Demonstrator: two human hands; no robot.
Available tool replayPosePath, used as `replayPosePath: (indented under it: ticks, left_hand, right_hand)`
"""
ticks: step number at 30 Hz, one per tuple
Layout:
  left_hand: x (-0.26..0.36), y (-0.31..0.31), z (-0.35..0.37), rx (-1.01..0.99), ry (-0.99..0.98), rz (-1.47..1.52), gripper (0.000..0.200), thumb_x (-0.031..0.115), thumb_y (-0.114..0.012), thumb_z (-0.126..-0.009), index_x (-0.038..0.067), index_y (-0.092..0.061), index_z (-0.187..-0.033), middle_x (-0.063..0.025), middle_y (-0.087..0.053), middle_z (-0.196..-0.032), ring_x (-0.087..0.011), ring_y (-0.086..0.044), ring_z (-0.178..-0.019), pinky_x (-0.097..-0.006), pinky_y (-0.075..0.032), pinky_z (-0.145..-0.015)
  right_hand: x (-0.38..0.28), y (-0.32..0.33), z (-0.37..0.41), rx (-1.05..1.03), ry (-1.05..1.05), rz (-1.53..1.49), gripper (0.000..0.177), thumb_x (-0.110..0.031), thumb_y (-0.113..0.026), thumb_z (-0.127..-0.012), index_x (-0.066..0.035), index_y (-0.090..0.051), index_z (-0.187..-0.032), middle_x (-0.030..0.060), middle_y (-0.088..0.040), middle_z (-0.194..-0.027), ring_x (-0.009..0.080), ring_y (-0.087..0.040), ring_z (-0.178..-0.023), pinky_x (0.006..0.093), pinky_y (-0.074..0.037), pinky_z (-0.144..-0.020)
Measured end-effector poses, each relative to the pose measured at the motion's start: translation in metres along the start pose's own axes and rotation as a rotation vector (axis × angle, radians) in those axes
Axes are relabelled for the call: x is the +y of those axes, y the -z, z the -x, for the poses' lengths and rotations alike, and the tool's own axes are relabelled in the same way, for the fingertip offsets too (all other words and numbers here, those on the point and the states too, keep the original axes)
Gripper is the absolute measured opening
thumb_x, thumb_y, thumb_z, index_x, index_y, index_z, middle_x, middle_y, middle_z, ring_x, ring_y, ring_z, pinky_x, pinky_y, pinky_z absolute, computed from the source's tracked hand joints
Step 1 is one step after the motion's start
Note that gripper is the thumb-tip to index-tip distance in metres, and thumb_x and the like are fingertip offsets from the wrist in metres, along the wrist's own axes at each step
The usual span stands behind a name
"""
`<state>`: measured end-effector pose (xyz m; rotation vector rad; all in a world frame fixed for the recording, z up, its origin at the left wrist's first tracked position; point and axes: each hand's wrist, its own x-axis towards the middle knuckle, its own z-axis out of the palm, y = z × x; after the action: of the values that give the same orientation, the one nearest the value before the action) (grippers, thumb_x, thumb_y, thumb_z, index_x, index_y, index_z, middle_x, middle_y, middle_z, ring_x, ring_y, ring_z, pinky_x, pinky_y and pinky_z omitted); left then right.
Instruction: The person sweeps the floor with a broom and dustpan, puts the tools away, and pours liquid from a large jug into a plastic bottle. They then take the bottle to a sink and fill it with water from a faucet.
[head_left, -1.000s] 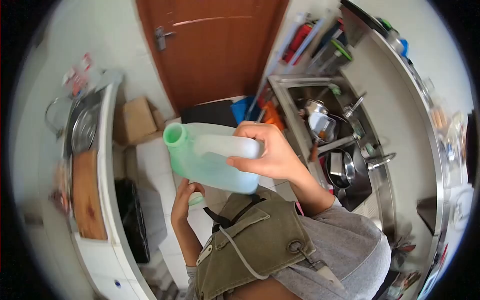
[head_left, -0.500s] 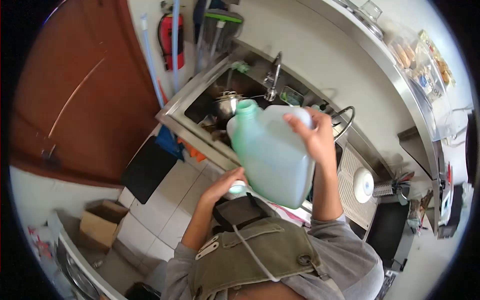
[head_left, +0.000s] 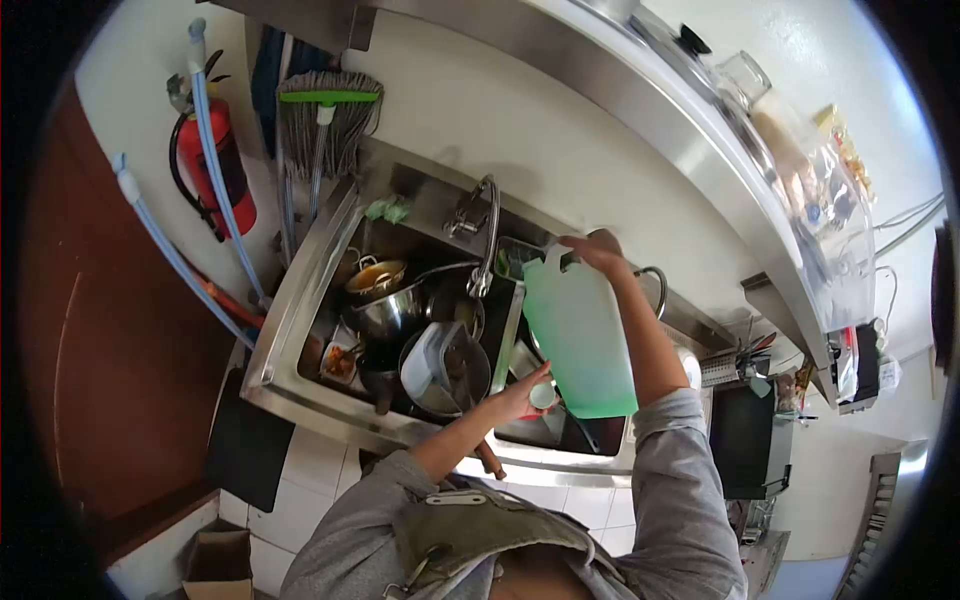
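A: Seen from above, green plastic jug [head_left: 585, 345]: position?

B: Newly brought over the metal sink [head_left: 345, 425], on the side of the right-hand basin, near the curved faucet [head_left: 490, 240].

A: And the hands?

B: Apart. Right hand [head_left: 600, 253], closed on the jug at its handle end; left hand [head_left: 515, 397], lower, pinching a small pale cap [head_left: 542, 396] just beside the jug. Contact between left hand and jug: impossible to tell.

A: Significance of the shift?

B: Presumably uncapped, judging by the loose cap; any drip now likelier to land in the sink than on the tiled floor [head_left: 305, 470]. Mouth and contents not clearly visible. In the left-hand basin, for reference: steel bowl [head_left: 388, 318], among other dishes.
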<state>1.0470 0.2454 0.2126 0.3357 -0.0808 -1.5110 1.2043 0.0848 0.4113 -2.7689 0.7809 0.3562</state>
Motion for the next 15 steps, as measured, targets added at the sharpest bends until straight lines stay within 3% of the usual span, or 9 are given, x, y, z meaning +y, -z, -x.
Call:
replayPosePath:
  ticks: [3, 4, 5, 7, 11, 15]
  left_hand:
    - [0.014, 0.001, -0.008, -0.046, -0.043, 0.113, 0.054, 0.063, -0.050, -0.079, 0.013, -0.054, -0.099, -0.0016, -0.057, -0.078, -0.0119, -0.055, -0.067, -0.0272, -0.042, -0.054]
    - [0.016, 0.002, -0.006, -0.070, -0.009, 0.161, 0.052, 0.062, -0.054, -0.078, 0.013, -0.054, -0.097, -0.0011, -0.055, -0.076, -0.0125, -0.054, -0.066, -0.0263, -0.041, -0.053]
    - [0.019, 0.002, -0.006, -0.070, -0.003, 0.166, 0.052, 0.062, -0.054, -0.078, 0.013, -0.054, -0.097, -0.0011, -0.055, -0.076, -0.0125, -0.054, -0.066, -0.0263, -0.041, -0.053]
    - [0.024, 0.001, -0.006, 0.013, 0.020, 0.209, 0.051, 0.061, -0.056, -0.077, 0.014, -0.053, -0.096, -0.0019, -0.055, -0.076, -0.0127, -0.054, -0.065, -0.0263, -0.041, -0.054]
    - [0.029, 0.016, -0.005, -0.036, 0.044, 0.165, 0.056, 0.067, -0.051, -0.076, 0.019, -0.052, -0.104, 0.0020, -0.057, -0.080, -0.0090, -0.054, -0.073, -0.0252, -0.039, -0.058]
    - [0.040, 0.013, -0.001, 0.030, 0.038, 0.215, 0.053, 0.064, -0.050, -0.079, 0.013, -0.053, -0.097, -0.0029, -0.056, -0.073, -0.0124, -0.054, -0.064, -0.0255, -0.043, -0.056]
  right_hand:
    - [-0.006, -0.022, -0.037, 0.101, -0.009, 0.031, 0.063, -0.056, -0.069, -0.062, 0.006, -0.066, -0.073, 0.0250, -0.064, -0.084, 0.0356, -0.061, -0.088, 0.0398, -0.047, -0.078]
    - [-0.007, -0.024, -0.047, 0.050, -0.046, 0.025, 0.064, -0.056, -0.070, -0.062, 0.006, -0.066, -0.080, 0.0259, -0.063, -0.091, 0.0358, -0.061, -0.093, 0.0391, -0.047, -0.081]
    - [-0.005, -0.026, -0.055, 0.046, -0.053, 0.026, 0.064, -0.056, -0.070, -0.062, 0.006, -0.066, -0.080, 0.0259, -0.063, -0.091, 0.0358, -0.061, -0.093, 0.0391, -0.047, -0.081]
    - [-0.015, -0.025, -0.056, 0.010, -0.046, -0.017, 0.056, -0.054, -0.069, -0.062, 0.003, -0.064, -0.060, 0.0204, -0.064, -0.078, 0.0309, -0.063, -0.076, 0.0389, -0.047, -0.073]
    - [-0.014, -0.042, -0.083, 0.067, -0.035, 0.027, 0.057, -0.053, -0.070, -0.059, 0.003, -0.064, -0.063, 0.0198, -0.064, -0.076, 0.0306, -0.063, -0.075, 0.0389, -0.048, -0.072]
    - [-0.023, -0.044, -0.092, 0.009, -0.045, 0.062, 0.058, -0.053, -0.071, -0.058, 0.004, -0.065, -0.067, 0.0200, -0.065, -0.079, 0.0302, -0.063, -0.077, 0.0376, -0.048, -0.072]
